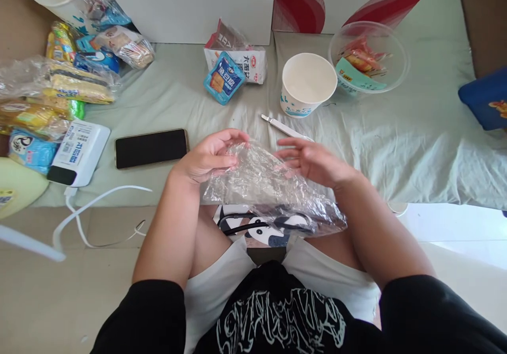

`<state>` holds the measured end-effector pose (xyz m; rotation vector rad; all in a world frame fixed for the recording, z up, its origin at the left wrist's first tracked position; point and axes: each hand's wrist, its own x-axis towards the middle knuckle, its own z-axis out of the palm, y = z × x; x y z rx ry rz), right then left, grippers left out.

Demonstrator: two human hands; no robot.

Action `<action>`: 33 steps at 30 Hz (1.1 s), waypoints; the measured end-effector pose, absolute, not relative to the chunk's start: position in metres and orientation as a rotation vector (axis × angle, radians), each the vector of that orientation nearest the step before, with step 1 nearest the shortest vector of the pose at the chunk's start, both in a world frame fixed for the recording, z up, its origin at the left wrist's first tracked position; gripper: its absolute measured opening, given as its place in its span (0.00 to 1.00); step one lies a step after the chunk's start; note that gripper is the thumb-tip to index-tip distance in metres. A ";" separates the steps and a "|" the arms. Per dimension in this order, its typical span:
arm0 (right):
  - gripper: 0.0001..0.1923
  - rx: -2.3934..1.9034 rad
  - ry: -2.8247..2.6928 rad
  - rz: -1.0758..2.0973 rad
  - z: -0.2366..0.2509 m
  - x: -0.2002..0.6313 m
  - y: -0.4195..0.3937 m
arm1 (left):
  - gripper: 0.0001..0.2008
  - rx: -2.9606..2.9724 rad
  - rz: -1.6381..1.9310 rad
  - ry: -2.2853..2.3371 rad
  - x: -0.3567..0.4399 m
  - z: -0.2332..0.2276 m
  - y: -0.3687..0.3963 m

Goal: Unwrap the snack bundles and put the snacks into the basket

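Observation:
A crumpled clear plastic bag (257, 182) spreads between my hands over the near edge of the cloth-covered surface and above my lap. My left hand (209, 156) grips the bag's upper left edge, thumb and fingers closed on the film. On the other side, my right hand (312, 159) has its fingers stretched out and apart, close against the bag; whether the fingertips touch it I cannot tell. Just beyond the right fingers lies a slim white-handled craft knife (283, 127). A white paper cup (307, 87) stands behind the knife.
Left of my hands lie a black phone (152, 148) and a white power bank (81, 150) with a cable, beside piled packaged snacks (79, 82). A blue snack packet (224, 78) and a clear round tub (398, 74) sit farther back. A large box (198, 5) borders the far side.

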<state>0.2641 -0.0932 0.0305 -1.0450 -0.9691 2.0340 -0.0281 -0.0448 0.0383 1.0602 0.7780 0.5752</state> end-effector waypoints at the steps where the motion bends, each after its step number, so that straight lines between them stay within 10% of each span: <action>1: 0.28 -1.019 -1.056 2.154 0.030 0.254 -0.093 | 0.26 1.065 0.547 0.767 -0.027 0.037 -0.045; 5: 0.12 -0.896 -1.348 2.259 0.031 0.230 -0.093 | 0.40 0.955 0.681 0.704 -0.023 0.035 -0.046; 15: 0.08 -1.372 -1.234 1.264 0.028 0.223 -0.093 | 0.51 1.064 0.640 0.664 0.014 0.021 -0.061; 23: 0.16 -1.250 -1.223 1.350 0.030 0.222 -0.093 | 0.18 1.163 0.810 1.004 0.019 0.012 -0.061; 33: 0.15 -1.094 -1.009 1.497 0.033 0.229 -0.092 | 0.09 1.079 0.998 0.869 0.008 0.031 -0.054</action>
